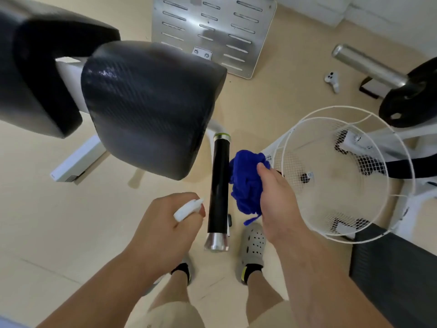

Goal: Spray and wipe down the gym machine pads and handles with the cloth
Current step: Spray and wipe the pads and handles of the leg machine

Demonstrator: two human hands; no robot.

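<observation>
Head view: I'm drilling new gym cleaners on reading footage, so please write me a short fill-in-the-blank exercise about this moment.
The left hand holds a white spray bottle to the ____ of the black handle.
The right hand grips a bunched cloth coloured ____.
The large pad beyond the handle is ____ in colour.
Missing words: left, blue, black.
</observation>
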